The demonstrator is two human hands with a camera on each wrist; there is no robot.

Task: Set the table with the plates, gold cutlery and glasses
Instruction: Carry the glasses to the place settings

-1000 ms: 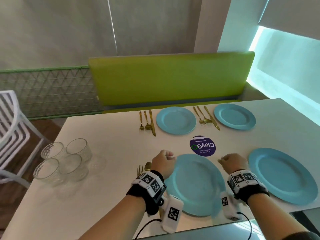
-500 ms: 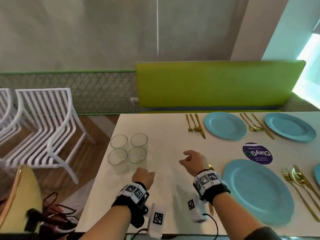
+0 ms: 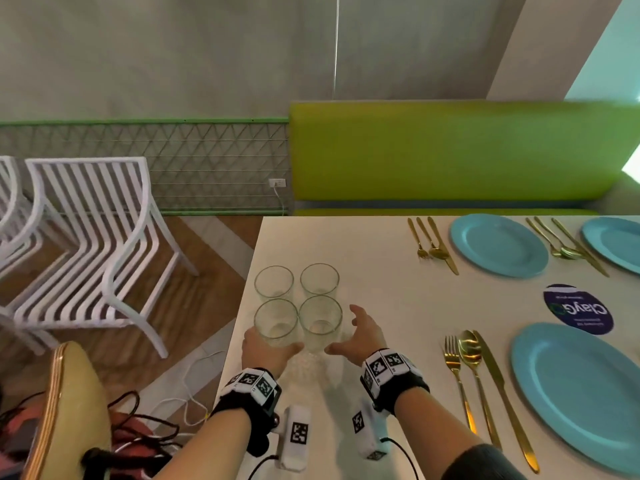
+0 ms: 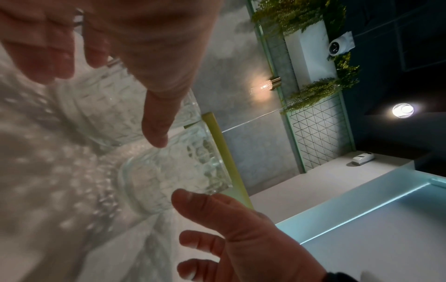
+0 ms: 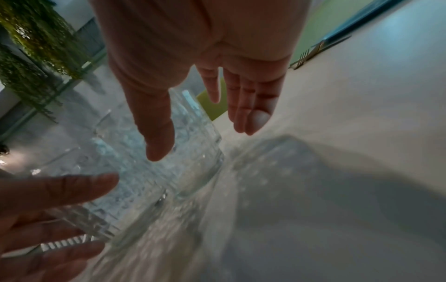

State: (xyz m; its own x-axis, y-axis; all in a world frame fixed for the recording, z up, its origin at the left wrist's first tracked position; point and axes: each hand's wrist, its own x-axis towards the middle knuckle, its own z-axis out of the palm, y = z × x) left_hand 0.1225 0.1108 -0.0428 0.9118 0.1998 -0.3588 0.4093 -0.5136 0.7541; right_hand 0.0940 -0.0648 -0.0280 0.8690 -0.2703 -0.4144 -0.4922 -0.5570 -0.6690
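Four clear glasses stand in a tight square near the left edge of the white table (image 3: 384, 292). My left hand (image 3: 272, 342) wraps the near-left glass (image 3: 276, 320), thumb and fingers on either side; in the left wrist view the left hand (image 4: 108, 106) straddles this glass (image 4: 101, 118). My right hand (image 3: 343, 330) is spread around the near-right glass (image 3: 320, 317). In the right wrist view my right hand (image 5: 202, 143) has a gap between its fingers and that glass (image 5: 169, 164). Blue plates (image 3: 498, 245) (image 3: 581, 393) lie with gold cutlery (image 3: 433, 245) (image 3: 481, 386) beside them.
Two more glasses (image 3: 273, 282) (image 3: 319, 278) stand just behind the near pair. A purple sticker (image 3: 576, 310) lies between the plates. White chairs (image 3: 86, 230), a yellow chair (image 3: 65, 410) and cables (image 3: 156, 420) are left of the table. A green bench (image 3: 460, 150) runs behind it.
My view swung left from the plates to the glasses. Both hands moved left and forward, opened from loose fists, and now flank the two near glasses; the left one has closed round its glass.
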